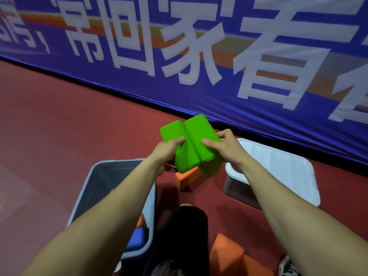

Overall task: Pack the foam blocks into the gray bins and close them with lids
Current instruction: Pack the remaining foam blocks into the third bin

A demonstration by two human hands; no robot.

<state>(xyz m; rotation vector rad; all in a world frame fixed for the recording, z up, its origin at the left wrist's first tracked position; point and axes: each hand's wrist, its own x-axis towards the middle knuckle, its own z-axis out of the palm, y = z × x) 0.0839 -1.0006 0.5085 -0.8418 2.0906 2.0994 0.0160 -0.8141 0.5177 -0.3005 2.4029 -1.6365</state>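
We see a red floor (49,126) bounded at 12 o'clock by a blue banner (219,96). Two bright green foam blocks (191,142), rectangular with rounded edges, sit side by side at centre. Our left hand (167,151) grips them from 9 o'clock, our right hand (227,148) from 3 o'clock.

Before you, a blue banner (258,92) with large white characters runs along the red floor (59,126); your black trouser leg (187,230) and a shoe (287,265) show below.
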